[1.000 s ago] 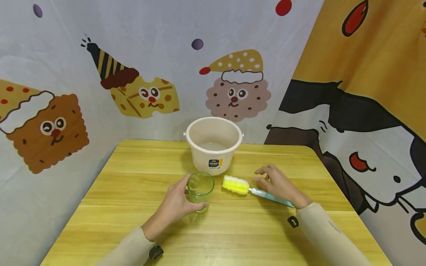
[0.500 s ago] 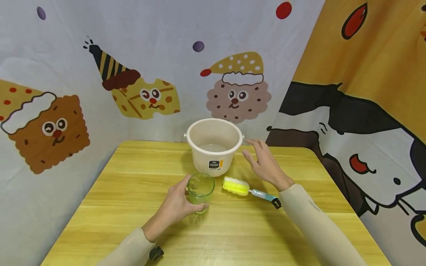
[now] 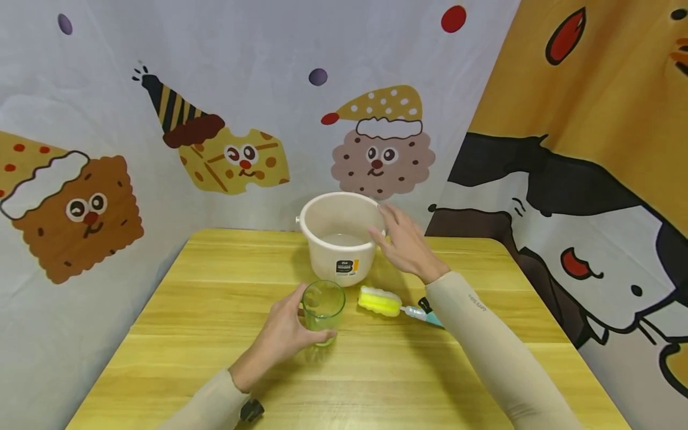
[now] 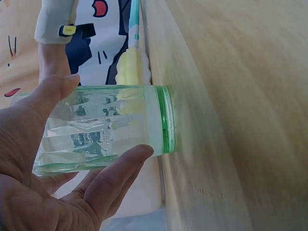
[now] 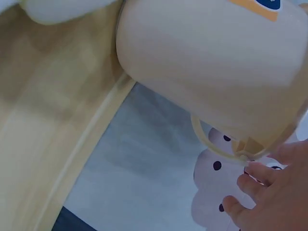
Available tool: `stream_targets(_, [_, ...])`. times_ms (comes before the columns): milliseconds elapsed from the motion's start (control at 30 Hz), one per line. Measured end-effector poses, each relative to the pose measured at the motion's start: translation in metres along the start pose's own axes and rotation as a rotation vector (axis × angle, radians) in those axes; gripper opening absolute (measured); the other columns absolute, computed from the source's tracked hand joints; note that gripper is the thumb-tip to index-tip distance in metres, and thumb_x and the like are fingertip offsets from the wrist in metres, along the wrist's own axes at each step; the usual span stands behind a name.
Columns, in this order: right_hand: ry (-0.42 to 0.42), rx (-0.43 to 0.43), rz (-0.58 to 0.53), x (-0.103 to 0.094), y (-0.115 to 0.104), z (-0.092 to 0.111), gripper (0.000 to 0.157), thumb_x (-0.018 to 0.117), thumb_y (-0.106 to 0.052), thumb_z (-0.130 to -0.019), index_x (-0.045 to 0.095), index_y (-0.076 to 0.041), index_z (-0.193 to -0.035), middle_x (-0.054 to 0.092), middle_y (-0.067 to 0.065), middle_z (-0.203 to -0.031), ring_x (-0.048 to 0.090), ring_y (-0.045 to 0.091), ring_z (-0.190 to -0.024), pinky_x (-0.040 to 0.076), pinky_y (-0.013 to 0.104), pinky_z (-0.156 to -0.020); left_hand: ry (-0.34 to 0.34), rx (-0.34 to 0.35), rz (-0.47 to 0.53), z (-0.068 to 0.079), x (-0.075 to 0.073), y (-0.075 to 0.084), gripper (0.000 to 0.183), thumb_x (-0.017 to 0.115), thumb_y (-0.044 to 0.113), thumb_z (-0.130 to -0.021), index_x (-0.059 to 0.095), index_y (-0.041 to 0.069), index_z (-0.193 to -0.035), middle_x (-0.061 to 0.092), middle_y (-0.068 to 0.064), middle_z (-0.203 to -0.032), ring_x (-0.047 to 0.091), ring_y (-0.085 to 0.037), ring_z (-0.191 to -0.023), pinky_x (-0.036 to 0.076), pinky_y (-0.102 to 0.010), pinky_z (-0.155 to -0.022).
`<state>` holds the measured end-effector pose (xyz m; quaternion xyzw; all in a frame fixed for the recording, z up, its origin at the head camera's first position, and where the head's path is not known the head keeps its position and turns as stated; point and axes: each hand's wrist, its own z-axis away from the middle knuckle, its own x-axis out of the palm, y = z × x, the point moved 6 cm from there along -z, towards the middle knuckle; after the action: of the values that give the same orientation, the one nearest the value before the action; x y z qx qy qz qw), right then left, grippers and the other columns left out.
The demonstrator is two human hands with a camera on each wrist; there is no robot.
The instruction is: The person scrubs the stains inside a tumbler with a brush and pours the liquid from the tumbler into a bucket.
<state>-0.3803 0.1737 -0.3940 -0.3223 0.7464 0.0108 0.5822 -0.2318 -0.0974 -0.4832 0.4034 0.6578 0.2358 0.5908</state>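
Note:
Upright on the table, a clear green glass (image 3: 324, 301) stands in my left hand (image 3: 285, 328). The thumb is on its near side and the fingers reach round the other side, as the left wrist view (image 4: 101, 127) of the glass shows. My right hand (image 3: 407, 243) is at the right rim of a cream plastic bucket (image 3: 325, 255), fingers loosely extended and thumb apart. In the right wrist view its fingertips are right beside the rim, near the end of the bucket's handle (image 5: 202, 136).
A bottle brush (image 3: 379, 301) with a yellow and white sponge head lies between the glass and my right forearm, its blue handle partly under the sleeve. The wooden table (image 3: 215, 286) ends at a cartoon-printed cloth (image 3: 258, 209) behind the bucket.
My right hand has moved from above the brush handle, forward and left, to the bucket's right rim. The left hand and the glass have stayed in place.

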Motion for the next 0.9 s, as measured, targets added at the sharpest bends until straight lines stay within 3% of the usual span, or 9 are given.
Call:
stream_targets(367, [-0.076, 0.020, 0.070, 0.013, -0.003, -0.024, 0.101, 0.030, -0.085, -0.114, 0.028, -0.015, -0.186, 0.015, 0.020, -0.197, 0.024, 0.049, -0.180, 0.019, 0.080, -0.145, -0.005, -0.002, 0.001, 0.000, 0.001, -0.003, 0.099, 0.115, 0.031, -0.071, 0.064, 0.022, -0.156, 0.083, -0.003, -0.138, 0.080, -0.027, -0.125, 0.073, -0.047, -0.102])
stream_targets(633, [-0.092, 0.032, 0.125, 0.013, -0.006, -0.025, 0.105, 0.034, -0.083, -0.113, 0.021, -0.009, -0.187, 0.014, 0.020, -0.197, 0.024, 0.050, -0.180, 0.015, 0.078, -0.146, -0.007, 0.019, -0.004, 0.001, 0.000, -0.001, 0.100, 0.114, 0.029, -0.073, 0.063, 0.016, -0.157, 0.083, -0.013, -0.139, 0.081, -0.035, -0.126, 0.073, -0.053, -0.101])
stream_targets(900, [-0.092, 0.056, 0.153, 0.013, -0.005, -0.023, 0.109, 0.034, -0.085, -0.112, 0.017, -0.007, -0.187, 0.014, 0.019, -0.197, 0.021, 0.046, -0.182, 0.014, 0.077, -0.147, -0.014, 0.018, 0.009, 0.000, -0.001, 0.003, 0.098, 0.114, 0.027, -0.073, 0.064, 0.013, -0.156, 0.083, -0.014, -0.139, 0.082, -0.037, -0.124, 0.074, -0.051, -0.099])
